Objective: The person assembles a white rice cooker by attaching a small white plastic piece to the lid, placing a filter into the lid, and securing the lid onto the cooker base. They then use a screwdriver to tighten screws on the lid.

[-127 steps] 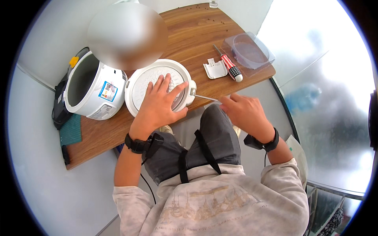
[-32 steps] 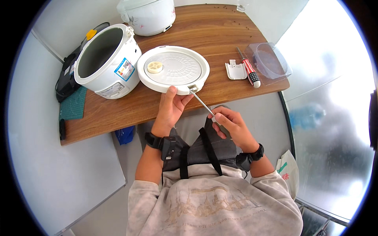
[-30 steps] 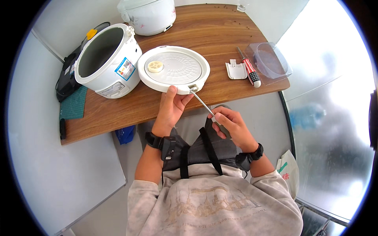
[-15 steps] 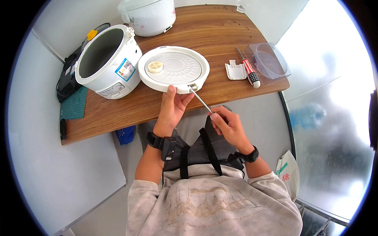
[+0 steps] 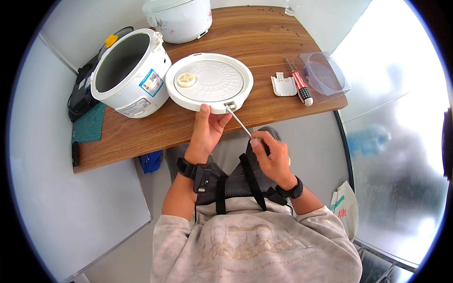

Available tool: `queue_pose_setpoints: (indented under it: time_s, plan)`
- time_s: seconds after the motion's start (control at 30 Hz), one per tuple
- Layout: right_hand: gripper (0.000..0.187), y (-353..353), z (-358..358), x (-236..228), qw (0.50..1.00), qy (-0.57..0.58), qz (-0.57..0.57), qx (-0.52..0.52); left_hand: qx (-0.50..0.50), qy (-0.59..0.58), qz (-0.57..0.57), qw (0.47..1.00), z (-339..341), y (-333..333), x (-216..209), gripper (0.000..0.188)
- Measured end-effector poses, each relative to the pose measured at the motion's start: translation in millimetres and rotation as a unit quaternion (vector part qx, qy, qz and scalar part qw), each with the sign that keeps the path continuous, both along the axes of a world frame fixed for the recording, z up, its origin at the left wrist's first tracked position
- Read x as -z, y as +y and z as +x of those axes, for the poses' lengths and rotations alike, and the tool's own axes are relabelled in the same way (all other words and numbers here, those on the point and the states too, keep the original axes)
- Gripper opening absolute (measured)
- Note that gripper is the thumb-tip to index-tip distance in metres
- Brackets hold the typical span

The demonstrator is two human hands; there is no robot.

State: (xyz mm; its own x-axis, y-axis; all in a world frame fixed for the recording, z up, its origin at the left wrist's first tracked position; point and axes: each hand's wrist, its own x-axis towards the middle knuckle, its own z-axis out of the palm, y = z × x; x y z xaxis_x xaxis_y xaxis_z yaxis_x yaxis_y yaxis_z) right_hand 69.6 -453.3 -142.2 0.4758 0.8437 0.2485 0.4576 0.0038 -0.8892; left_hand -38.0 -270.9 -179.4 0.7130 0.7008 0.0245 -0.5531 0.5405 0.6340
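A white round rice cooker lid lies at the table's front edge, inner face up, with a small cream wheel-shaped part on it. My left hand grips the lid's near rim, thumb on the side and fingers underneath. In my right hand is a screwdriver, its handle hidden by my fingers. The metal shaft slants up to the left, and its tip is at a small recess in the lid's near rim. Left of the lid, the white cooker body stands open.
To the right lie a small white plastic cover, a red-and-white striped screwdriver and a clear plastic box. Another white cooker stands behind. A black bag and green mat occupy the left end.
My right hand has turned a little and its wrist has shifted left, with the screwdriver still at the recess. The lid has moved very slightly; my left hand keeps its grip.
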Motion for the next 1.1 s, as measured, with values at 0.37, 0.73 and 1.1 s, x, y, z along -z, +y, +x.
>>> queue_pose_setpoints:
  time_s: [0.37, 0.73, 1.1]
  plan:
    - [0.017, 6, -1, 22, 0.998, -0.03, 0.058, 0.01, -0.008, 0.005, 0.013, 1.0, 0, -2, 0, 0.065]
    - [0.017, -1, 20, 1, 0.999, -0.012, -0.039, -0.024, 0.01, 0.013, 0.035, 0.999, 3, -1, -5, 0.068]
    - [0.02, -23, 21, -34, 0.99, -0.095, -0.09, -0.05, 0.025, 0.017, 0.039, 0.999, 2, 0, -5, 0.073]
